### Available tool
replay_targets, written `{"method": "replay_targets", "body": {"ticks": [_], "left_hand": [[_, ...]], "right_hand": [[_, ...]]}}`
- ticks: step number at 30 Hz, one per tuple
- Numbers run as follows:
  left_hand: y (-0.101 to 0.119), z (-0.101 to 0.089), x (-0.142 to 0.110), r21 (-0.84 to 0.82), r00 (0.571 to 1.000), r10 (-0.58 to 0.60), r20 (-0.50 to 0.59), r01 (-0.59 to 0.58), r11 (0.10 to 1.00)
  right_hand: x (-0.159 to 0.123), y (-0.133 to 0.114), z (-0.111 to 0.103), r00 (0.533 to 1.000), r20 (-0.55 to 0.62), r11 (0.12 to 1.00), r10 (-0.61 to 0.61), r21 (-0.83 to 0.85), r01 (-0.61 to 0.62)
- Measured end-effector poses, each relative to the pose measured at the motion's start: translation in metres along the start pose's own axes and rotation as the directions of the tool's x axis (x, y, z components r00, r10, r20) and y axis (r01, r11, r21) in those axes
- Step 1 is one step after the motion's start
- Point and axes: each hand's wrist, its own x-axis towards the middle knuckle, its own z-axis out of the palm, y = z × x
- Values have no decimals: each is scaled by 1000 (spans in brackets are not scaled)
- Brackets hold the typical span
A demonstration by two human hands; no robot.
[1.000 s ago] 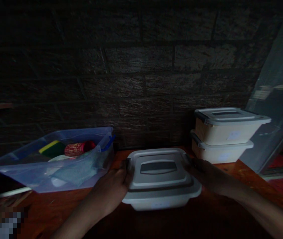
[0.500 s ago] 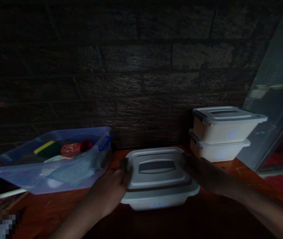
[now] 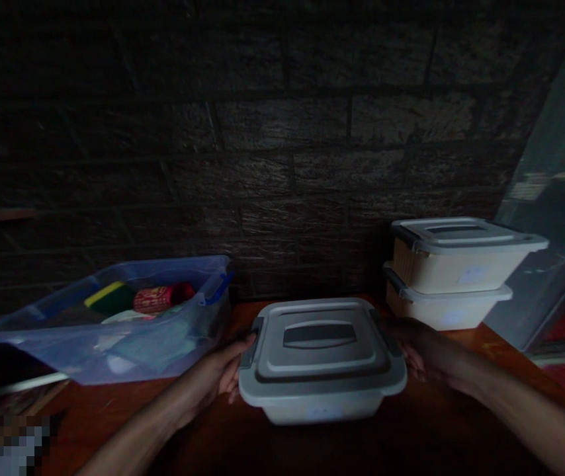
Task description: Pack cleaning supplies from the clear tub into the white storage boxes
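A lidded plastic storage box [image 3: 319, 357] with a grey lid and dark side clips stands in front of me. My left hand [image 3: 227, 370] grips its left side, the thumb on the clip and the fingers curled lower down. At the opposite side my right hand [image 3: 419, 354] holds the box near the right clip. The right thumb is mostly lost in shadow. Both clips lie flat against the lid's edges, and a pale label shows on the front wall.
Two similar boxes [image 3: 461, 271] are stacked at the back right. To the left stands an open clear bin [image 3: 163, 377] holding a sponge [image 3: 108, 299], a red patterned cylinder [image 3: 156, 299] and a cloth [image 3: 156, 344]. A dark brick wall [image 3: 282, 165] rises behind the wooden table [image 3: 114, 416].
My hands have moved from the top edges of the lid outward and down along the box's sides. Both clips now show more fully. The view has shifted slightly.
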Motion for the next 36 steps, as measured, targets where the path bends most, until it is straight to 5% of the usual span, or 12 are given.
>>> {"method": "replay_targets", "body": {"ticks": [6,17,21,25,30,36], "left_hand": [[11,-3,-1,-36,994,-111,-5,111,993],[14,-3,-2,4,994,-112,-15,112,994],[9,9,-8,40,984,-12,-175,19,999],[3,20,-11,82,935,106,-338,-83,993],[-1,16,-8,-108,981,-52,-185,33,994],[11,12,-10,-145,975,-122,-186,96,985]], "right_hand": [[-4,-9,2,999,19,999,30,33,-31],[-7,-7,1,997,-47,998,59,-12,-59],[-8,-4,9,995,-102,1000,-6,4,6],[-11,-4,10,975,-195,985,-108,-154,79],[-9,-5,1,993,-114,997,2,-77,-11],[-4,-5,-3,997,-53,998,58,35,-56]]}}
